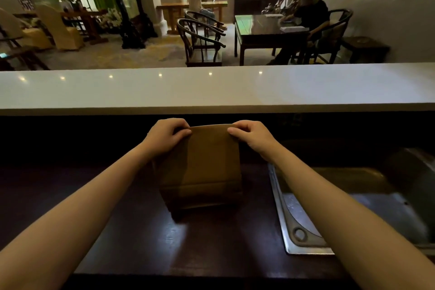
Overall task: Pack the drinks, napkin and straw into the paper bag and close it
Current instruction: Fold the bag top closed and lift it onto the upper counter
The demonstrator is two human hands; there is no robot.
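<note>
Dark polished wood of the worktop nearest; bare forearms reaching forward across it; steel sink set in just to the right. Brown paper bag upright on the wood at mid-counter, top edge drawn flat and rolled toward the viewer. Left hand pinching the top left corner of the fold, thumb in front, fingers curled behind; right hand pinching the top right corner likewise; both pressed tight on paper, neither spread. No drink, napkin or straw anywhere outside the bag; judged packed already, though contents hidden by the paper. Closing step judged under way and nearly finished; likely left: pressing the crease firm and letting go. Beyond, raised white counter; farther still, dining room with dark chairs, tables and two seated people.
</note>
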